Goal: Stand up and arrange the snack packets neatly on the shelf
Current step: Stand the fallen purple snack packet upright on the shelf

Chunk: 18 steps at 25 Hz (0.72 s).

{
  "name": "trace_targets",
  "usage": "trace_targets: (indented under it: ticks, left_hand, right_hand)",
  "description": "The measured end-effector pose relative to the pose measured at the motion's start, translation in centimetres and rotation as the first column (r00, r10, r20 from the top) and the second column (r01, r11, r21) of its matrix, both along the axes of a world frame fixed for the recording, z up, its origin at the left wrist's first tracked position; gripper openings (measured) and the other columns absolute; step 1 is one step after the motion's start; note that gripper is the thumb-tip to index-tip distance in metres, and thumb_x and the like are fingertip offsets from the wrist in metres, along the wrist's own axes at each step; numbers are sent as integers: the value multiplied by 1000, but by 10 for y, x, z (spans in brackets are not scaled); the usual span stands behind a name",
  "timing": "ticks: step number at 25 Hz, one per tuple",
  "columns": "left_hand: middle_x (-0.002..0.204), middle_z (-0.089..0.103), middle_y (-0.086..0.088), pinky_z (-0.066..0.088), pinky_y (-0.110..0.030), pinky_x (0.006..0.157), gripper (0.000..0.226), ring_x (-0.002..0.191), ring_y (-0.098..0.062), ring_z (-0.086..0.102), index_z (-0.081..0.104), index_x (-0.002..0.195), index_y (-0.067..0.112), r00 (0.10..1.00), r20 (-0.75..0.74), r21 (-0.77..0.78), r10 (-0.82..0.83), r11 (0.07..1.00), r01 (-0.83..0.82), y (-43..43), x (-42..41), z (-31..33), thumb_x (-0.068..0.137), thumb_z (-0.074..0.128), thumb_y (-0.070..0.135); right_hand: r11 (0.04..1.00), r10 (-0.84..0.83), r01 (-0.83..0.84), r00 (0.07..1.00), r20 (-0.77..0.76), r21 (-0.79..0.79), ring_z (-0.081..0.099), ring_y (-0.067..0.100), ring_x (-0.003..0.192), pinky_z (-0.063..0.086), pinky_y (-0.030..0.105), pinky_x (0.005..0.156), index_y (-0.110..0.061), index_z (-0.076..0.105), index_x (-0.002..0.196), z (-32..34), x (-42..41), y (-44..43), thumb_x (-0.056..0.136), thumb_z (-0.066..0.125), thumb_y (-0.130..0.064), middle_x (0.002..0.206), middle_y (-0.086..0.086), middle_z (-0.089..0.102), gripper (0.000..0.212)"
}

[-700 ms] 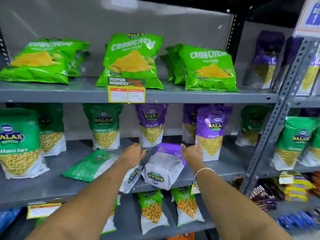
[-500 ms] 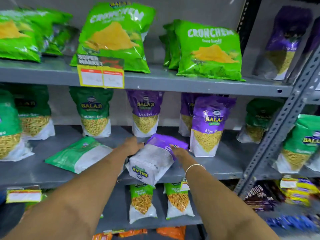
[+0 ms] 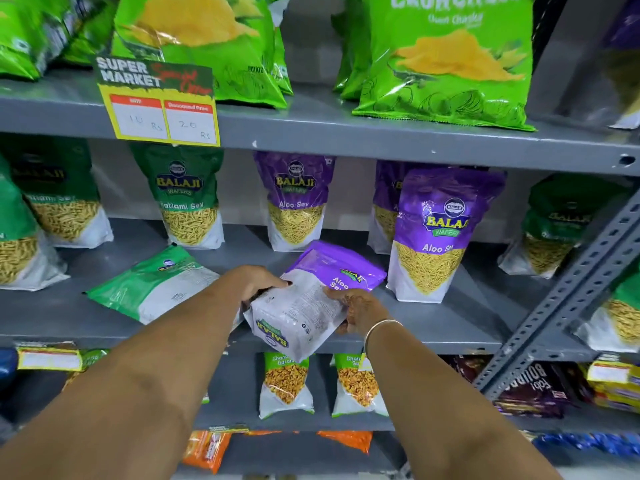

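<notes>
A purple Aloo Sev packet (image 3: 311, 299) lies tilted on its back at the front edge of the grey middle shelf (image 3: 433, 327), its white base overhanging toward me. My left hand (image 3: 256, 284) grips its left side and my right hand (image 3: 360, 308) grips its right side. A green Ratlami Sev packet (image 3: 156, 285) lies flat on the shelf to the left. Upright packets stand behind: green Ratlami Sev (image 3: 188, 199), purple Aloo Sev (image 3: 294, 202), and a larger purple Aloo Sev packet (image 3: 436, 237) on the right.
The upper shelf (image 3: 346, 133) holds bright green chip bags (image 3: 446, 60) and a yellow price tag (image 3: 159, 109). A perforated grey upright (image 3: 571, 289) slants at the right. The lower shelf carries small green-topped packets (image 3: 285, 386); orange packets (image 3: 207, 448) lie below.
The view has dropped and come closer to the middle shelf. Both hands have closed around the sides of the lying purple packet, and it has shifted a little toward the shelf's front edge.
</notes>
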<state>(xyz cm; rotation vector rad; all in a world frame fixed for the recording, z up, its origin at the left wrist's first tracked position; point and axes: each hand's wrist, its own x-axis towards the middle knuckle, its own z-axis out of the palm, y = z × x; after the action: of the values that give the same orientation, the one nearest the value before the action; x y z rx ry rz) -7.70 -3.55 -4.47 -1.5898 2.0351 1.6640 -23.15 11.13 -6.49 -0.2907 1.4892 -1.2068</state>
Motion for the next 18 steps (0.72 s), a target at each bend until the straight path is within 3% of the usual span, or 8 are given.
trace_targets:
  ticks: [3,5,7,10,13,15,18]
  left_hand:
    - [104,60,-10,47,-40,82,34,93,-26,56,57,107,6,999,11,95,-30,995,29,11,6,13,82,67,27]
    - [93,59,-4,48,-35,75,22,81,-20,56,58,96,10,999,-14,148,-37,988,39,14,11,16,82,67,24]
    - [91,59,-2,50,-38,82,18,81,-18,57,57,91,13,998,-53,158,-36,987,44,18,14,20,81,69,21]
    - [92,59,-4,46,-44,96,18,98,-22,55,54,85,12,990,-140,108,-9,994,24,19,15,27,79,71,14]
    - [107,56,-8,47,-44,94,34,104,-23,51,50,103,9,969,-239,53,56,998,-45,15,12,26,77,72,8]
    - [107,57,-7,48,-40,84,38,99,-22,52,50,103,11,943,-316,-24,105,993,-118,11,5,19,74,74,7]
    - [99,61,-7,47,-30,71,42,89,-21,56,57,100,8,923,-352,-267,159,928,-261,2,-4,5,66,81,9]
  right_hand:
    - [999,30,-30,1000,-2,-25,68,19,58,54,35,72,-13,75,56,2,-3,4,82,60,-13,56,-3,70,31]
    - [1000,29,-29,998,-55,-7,67,17,48,56,30,60,-12,71,63,13,-1,7,82,61,-10,50,-3,69,22]
    - [999,49,-49,990,-130,1,63,14,38,54,23,45,-11,64,67,28,1,10,82,61,-7,42,-4,65,16]
    - [998,44,-55,975,-217,-44,59,11,30,48,17,36,-8,60,66,47,0,8,82,62,-1,36,-5,62,17]
    - [979,-25,-21,974,-226,-202,59,6,30,42,11,31,-2,58,67,59,-4,-5,62,70,14,35,-6,62,20]
    - [953,-89,4,959,-268,-303,63,5,40,47,11,38,4,60,77,55,-9,-24,51,69,23,45,-5,68,33]
    - [943,-197,45,876,-441,-331,63,20,76,56,29,67,11,56,108,43,-12,-49,56,73,24,91,17,71,56]
